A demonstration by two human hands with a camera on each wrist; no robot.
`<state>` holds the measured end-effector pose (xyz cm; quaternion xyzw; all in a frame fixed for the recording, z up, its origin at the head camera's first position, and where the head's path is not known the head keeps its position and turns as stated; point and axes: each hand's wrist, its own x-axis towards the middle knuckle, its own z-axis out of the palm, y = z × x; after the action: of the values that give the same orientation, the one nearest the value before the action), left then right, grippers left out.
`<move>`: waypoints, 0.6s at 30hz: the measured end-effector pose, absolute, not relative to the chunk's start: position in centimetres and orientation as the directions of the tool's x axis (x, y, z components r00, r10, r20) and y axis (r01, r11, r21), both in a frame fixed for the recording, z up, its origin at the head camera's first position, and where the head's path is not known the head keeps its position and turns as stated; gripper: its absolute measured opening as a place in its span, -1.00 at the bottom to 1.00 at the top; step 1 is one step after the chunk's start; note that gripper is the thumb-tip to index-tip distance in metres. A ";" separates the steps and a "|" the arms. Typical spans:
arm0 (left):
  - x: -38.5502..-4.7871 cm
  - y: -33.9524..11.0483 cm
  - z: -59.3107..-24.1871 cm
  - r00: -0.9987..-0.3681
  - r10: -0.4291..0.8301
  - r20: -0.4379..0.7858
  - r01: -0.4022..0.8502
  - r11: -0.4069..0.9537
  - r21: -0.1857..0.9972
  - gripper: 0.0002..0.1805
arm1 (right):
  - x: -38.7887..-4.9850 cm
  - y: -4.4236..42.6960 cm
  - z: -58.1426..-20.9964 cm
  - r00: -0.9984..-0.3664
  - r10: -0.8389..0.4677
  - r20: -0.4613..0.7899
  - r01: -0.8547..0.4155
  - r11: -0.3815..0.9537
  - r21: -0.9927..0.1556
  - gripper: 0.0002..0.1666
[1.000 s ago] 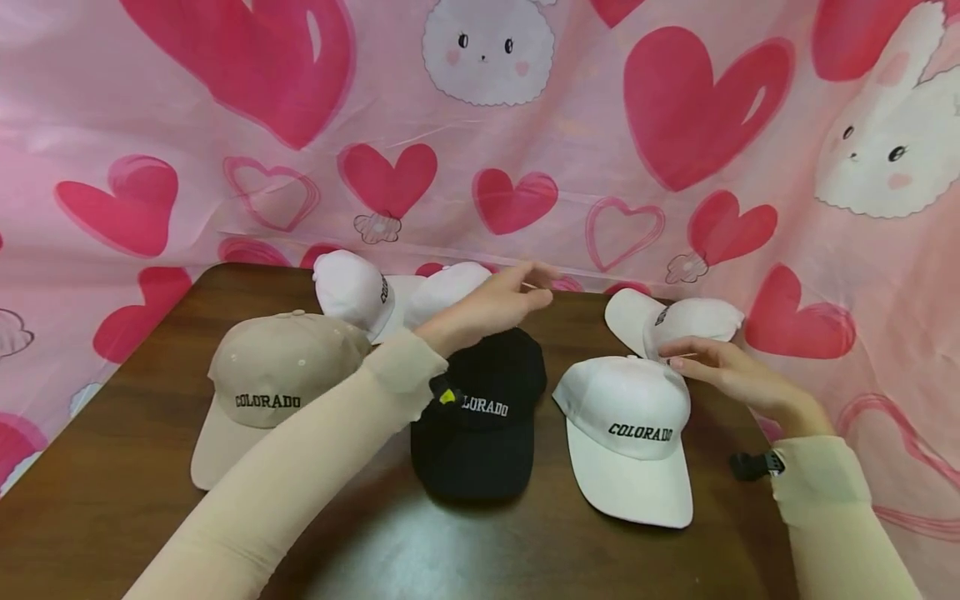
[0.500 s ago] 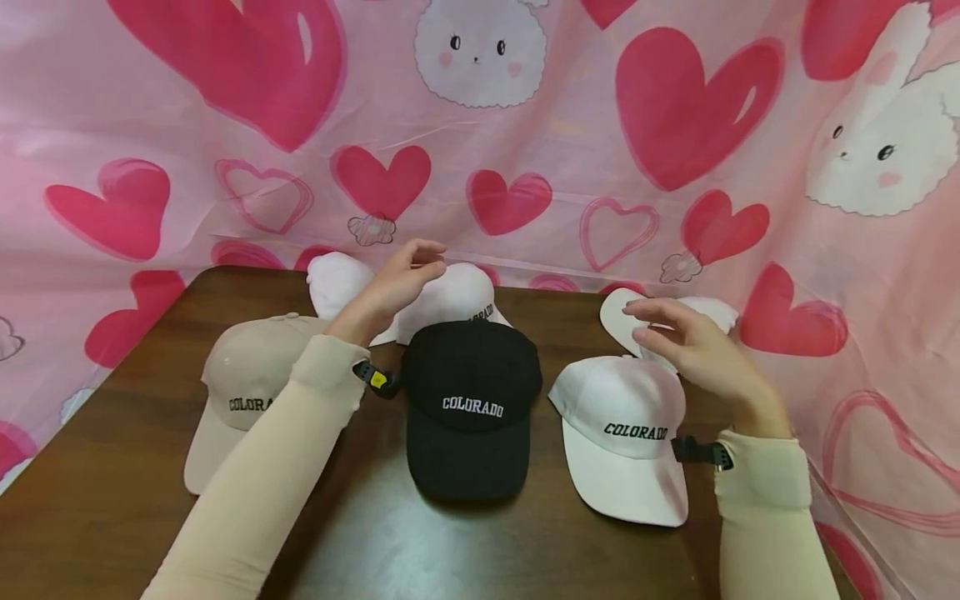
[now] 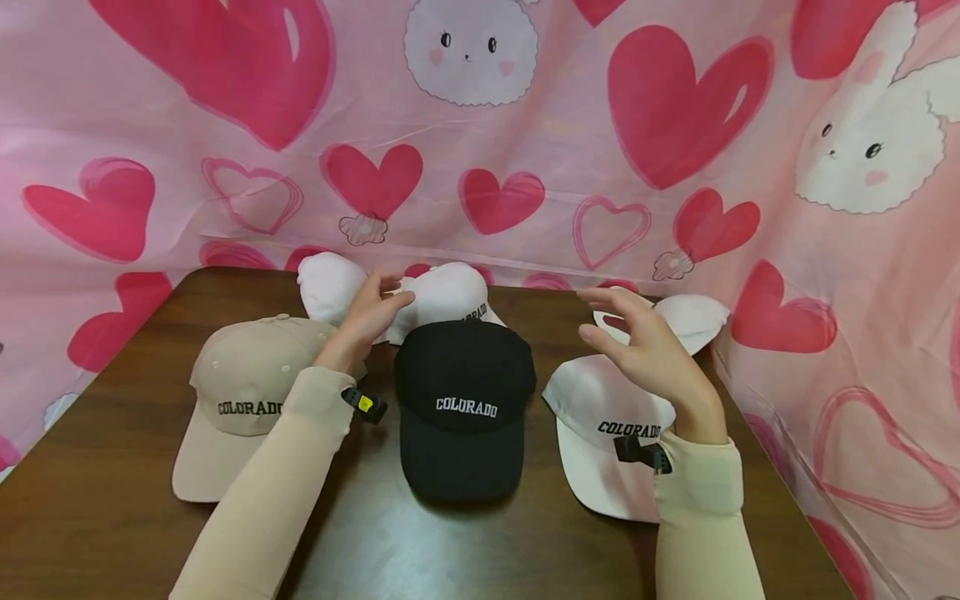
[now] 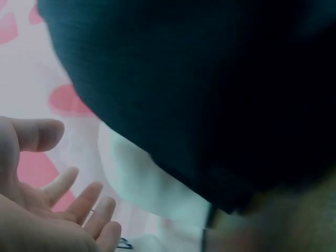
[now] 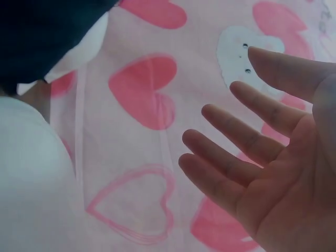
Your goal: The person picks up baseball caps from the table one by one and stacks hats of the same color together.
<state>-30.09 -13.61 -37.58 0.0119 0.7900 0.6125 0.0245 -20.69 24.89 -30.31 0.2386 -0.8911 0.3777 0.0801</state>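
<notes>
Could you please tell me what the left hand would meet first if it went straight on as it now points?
Probably the white cap behind the black cap, towards which the left hand points in the head view. The hand's height is unclear, so it might pass over.

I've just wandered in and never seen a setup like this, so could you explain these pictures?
There is no robot here, just a person's bare left hand and right hand. The wide pictures come from a camera worn on the head, looking forward and down; the close ones come from a small black camera on each wrist.

On the brown table sit six caps: a beige cap, a black cap and a white cap in front, with three more white caps behind. Both hands have relaxed fingers and hold nothing.
</notes>
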 end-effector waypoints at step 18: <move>-30.7 -13.4 -40.4 -0.996 0.033 -0.080 -0.068 0.267 0.961 -0.26 | -21.5 23.3 -31.6 -0.884 -0.401 0.241 -0.458 0.634 -0.623 -0.38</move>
<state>-30.67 -13.42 -40.39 -0.0110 0.7948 0.6054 0.0420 -21.50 23.28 -31.55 0.2378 -0.9031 0.3555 0.0398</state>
